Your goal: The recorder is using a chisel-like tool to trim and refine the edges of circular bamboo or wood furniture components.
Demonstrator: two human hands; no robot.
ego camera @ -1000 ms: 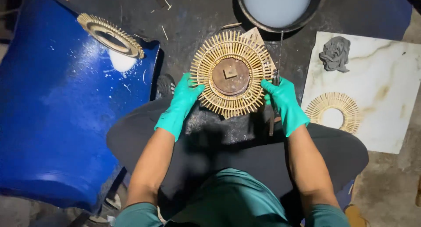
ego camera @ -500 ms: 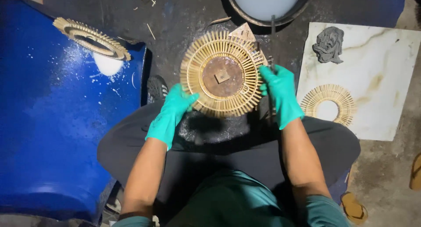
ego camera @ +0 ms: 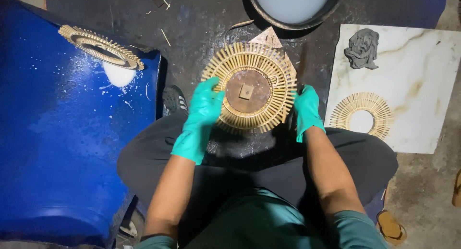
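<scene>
A round sunburst ring of thin bamboo sticks (ego camera: pixel 249 93) with a brown wooden disc at its middle lies on the dark floor in front of my knees. My left hand (ego camera: pixel 200 115), in a teal glove, rests on its left rim with the fingers over the sticks. In the same kind of glove, my right hand (ego camera: pixel 306 109) presses against the right rim. Both hands hold the ring between them.
A blue plastic drum (ego camera: pixel 62 148) lies at left with another stick ring (ego camera: pixel 101 47) on it. A basin of white liquid (ego camera: pixel 293 4) stands at top. A marble slab (ego camera: pixel 408 80) at right carries a smaller ring (ego camera: pixel 362 115) and a grey rag (ego camera: pixel 362 48).
The view has shifted a little. My left hand has moved from below the ring up onto its left rim, and my right hand sits at the right rim.
</scene>
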